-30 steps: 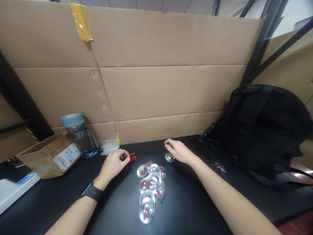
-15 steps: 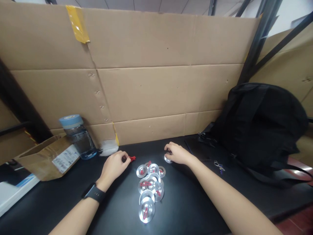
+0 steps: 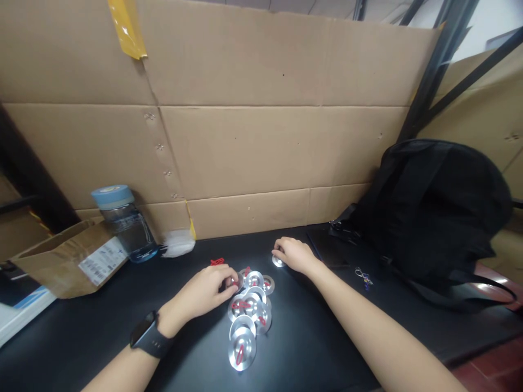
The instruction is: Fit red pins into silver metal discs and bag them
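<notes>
A pile of several shiny silver discs [image 3: 249, 310] with red clips in them lies on the black table [image 3: 310, 348]. My left hand [image 3: 206, 293], with a black watch on its wrist, has its fingers pinched on a silver disc [image 3: 236, 281] at the pile's upper left, and a bit of red shows at the fingertips. A loose red clip [image 3: 217, 262] lies just beyond that hand. Right of the pile, my right hand [image 3: 295, 255] curls over a separate small silver disc [image 3: 278, 262] and holds it against the table.
A cardboard wall [image 3: 253, 141] closes off the back. At the left stand a blue-lidded bottle [image 3: 122, 223], a brown paper package [image 3: 69, 258] and a white wad [image 3: 177, 244]. A black backpack [image 3: 433, 207] fills the right side, with a small key ring [image 3: 363, 276] in front of it.
My left hand has moved right and nearer, from the red clip to the disc pile, leaving the clip on the table. My right hand has closed its fingers on the small disc.
</notes>
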Action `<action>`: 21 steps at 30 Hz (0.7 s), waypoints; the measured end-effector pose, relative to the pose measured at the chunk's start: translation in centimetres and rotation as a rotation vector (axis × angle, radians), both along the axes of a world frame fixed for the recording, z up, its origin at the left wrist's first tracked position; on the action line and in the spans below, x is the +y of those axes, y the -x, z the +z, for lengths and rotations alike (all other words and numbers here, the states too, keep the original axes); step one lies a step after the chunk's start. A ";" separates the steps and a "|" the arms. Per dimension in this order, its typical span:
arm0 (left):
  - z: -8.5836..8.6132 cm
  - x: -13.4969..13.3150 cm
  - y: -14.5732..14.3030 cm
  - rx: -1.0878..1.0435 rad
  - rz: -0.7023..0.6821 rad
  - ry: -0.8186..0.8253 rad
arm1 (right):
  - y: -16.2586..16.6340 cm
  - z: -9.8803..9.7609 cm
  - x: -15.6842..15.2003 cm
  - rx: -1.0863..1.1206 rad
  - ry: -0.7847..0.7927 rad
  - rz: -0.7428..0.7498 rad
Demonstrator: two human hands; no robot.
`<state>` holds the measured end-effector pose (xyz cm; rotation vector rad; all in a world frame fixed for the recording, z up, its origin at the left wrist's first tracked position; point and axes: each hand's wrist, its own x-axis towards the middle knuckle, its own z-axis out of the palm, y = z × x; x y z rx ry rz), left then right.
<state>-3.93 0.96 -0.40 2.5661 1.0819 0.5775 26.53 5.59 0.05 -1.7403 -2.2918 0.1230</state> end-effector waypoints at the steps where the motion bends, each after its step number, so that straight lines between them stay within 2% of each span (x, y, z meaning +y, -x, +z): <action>1: -0.2 -0.2 -0.3 0.003 0.002 0.006 | 0.1 0.0 0.0 -0.008 -0.002 -0.008; 9: -1.2 0.0 -0.3 0.031 0.054 0.034 | 0.2 -0.3 0.5 -0.034 0.000 -0.007; 13: -0.8 0.2 -0.1 -0.040 0.089 0.033 | 0.2 -0.3 0.5 0.018 -0.110 0.035; 16: -0.5 0.2 -0.5 -0.220 0.123 0.119 | 0.9 0.0 -0.1 0.191 -0.204 0.194; 19: -0.1 -0.1 -1.4 -0.514 0.137 0.325 | 2.5 0.5 -1.8 0.384 -0.230 0.456; 21: 0.1 -0.6 -2.1 -0.665 0.109 0.481 | 3.8 0.8 -3.2 0.477 -0.227 0.576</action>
